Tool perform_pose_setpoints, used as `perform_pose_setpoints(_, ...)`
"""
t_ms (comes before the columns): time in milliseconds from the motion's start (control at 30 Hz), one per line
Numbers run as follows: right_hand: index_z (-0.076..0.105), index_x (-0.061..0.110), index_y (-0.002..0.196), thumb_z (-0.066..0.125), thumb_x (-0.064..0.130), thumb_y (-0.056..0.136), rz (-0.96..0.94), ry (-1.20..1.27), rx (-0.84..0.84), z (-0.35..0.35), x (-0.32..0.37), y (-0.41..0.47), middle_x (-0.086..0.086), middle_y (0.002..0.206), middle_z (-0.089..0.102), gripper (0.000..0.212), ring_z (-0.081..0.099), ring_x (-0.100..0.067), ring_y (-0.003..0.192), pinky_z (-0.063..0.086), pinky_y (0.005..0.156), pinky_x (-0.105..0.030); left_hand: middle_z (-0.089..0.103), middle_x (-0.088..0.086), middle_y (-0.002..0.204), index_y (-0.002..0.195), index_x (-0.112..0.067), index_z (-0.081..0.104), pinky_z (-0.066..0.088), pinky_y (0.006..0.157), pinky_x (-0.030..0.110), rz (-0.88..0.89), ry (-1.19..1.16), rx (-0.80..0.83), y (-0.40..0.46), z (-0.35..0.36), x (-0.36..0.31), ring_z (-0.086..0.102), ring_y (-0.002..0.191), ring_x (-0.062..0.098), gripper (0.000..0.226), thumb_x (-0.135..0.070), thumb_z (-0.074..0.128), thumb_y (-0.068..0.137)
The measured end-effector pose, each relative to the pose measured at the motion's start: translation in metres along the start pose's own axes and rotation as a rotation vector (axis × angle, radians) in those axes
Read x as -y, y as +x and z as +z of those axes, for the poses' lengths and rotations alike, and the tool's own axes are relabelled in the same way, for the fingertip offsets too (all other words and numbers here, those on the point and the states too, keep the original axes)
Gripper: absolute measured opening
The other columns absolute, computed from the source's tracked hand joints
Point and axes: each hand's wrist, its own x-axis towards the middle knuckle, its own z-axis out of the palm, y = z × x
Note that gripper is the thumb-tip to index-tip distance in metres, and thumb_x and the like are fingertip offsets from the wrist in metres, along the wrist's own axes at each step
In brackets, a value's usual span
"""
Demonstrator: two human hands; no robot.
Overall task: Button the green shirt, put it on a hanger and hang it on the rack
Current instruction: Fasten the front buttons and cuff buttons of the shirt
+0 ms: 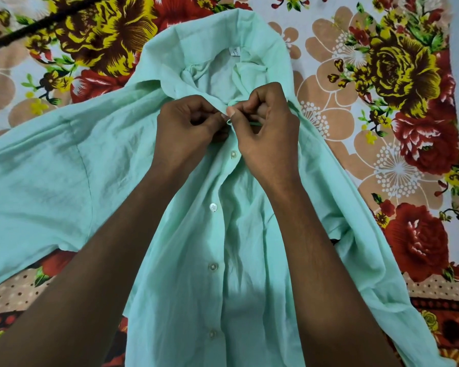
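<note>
Both forearms are being extended up the green shirt (96, 165), its placket running lengthwise away on the floral bedsheet (382, 88), left hand (188, 125) and right hand (265, 131) meeting, fingers curled, pinching the plackets below the collar.

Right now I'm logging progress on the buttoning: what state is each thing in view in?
Shirt: spread front-up on the floral sheet, wrinkled, collar open.
Lower buttons: four visible along the placket, apparently fastened.
Top of placket: pinched between both hands just below the collar; the button there is hidden.
Left hand: pinches the placket edge.
Right hand: pinches the opposite edge.
Dark rod: lies across the top-left corner.
</note>
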Motion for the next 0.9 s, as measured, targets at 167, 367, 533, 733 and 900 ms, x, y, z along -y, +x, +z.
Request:
perform_pose_setpoints(167, 0.053, 0.004, 0.096, 0.077, 0.008, 0.088, 0.000, -0.017, 0.013, -0.002, -0.003, 0.002, -0.002, 0.085, 0.076, 0.026, 0.074, -0.005, 0.083, 0.060, 0.075, -0.024, 0.078, 0.019, 0.081, 0.086, 0.004, 0.074, 0.066, 0.078, 0.041, 0.010, 0.002, 0.005, 0.000, 0.000, 0.005, 0.077, 0.077, 0.032, 0.015, -0.009, 0.080, 0.090)
perform_pose_setpoints(367, 0.050, 0.005, 0.088, 0.070, 0.001, 0.088, -0.043, -0.044, -0.057, 0.004, -0.007, 0.001, -0.004, 0.078, 0.070, 0.021, 0.071, -0.012, 0.075, 0.059, 0.072, -0.029, 0.076, 0.023, 0.087, 0.099, 0.009, 0.072, 0.064, 0.083, 0.040, -0.027, -0.124, 0.012, -0.004, 0.002, 0.006, 0.074, 0.079, 0.032, 0.013, -0.002, 0.075, 0.093)
perform_pose_setpoints(533, 0.040, 0.014, 0.084, 0.065, -0.003, 0.090, -0.050, -0.055, -0.082, 0.009, -0.009, -0.002, 0.011, 0.071, 0.055, 0.031, 0.065, -0.010, 0.071, 0.053, 0.071, -0.024, 0.073, 0.013, 0.078, 0.099, 0.006, 0.069, 0.065, 0.084, 0.040, -0.086, -0.195, -0.026, -0.008, 0.004, 0.006, 0.073, 0.079, 0.031, 0.016, -0.003, 0.079, 0.090)
perform_pose_setpoints(733, 0.040, 0.013, 0.084, 0.064, -0.003, 0.090, -0.056, -0.075, -0.097, 0.010, -0.007, -0.004, 0.016, 0.068, 0.047, 0.029, 0.064, -0.011, 0.070, 0.055, 0.069, -0.030, 0.076, 0.022, 0.091, 0.102, 0.006, 0.073, 0.063, 0.085, 0.037, -0.051, -0.151, 0.004, -0.009, 0.004, 0.007, 0.073, 0.082, 0.028, 0.013, -0.005, 0.075, 0.094)
perform_pose_setpoints(900, 0.041, 0.013, 0.083, 0.067, 0.001, 0.091, -0.066, -0.104, -0.108, 0.011, -0.006, -0.004, 0.006, 0.067, 0.050, 0.029, 0.063, -0.021, 0.068, 0.054, 0.067, -0.042, 0.077, 0.020, 0.093, 0.099, 0.000, 0.075, 0.064, 0.087, 0.040, -0.021, -0.097, 0.008, -0.010, 0.005, 0.007, 0.075, 0.083, 0.030, 0.007, -0.007, 0.073, 0.096)
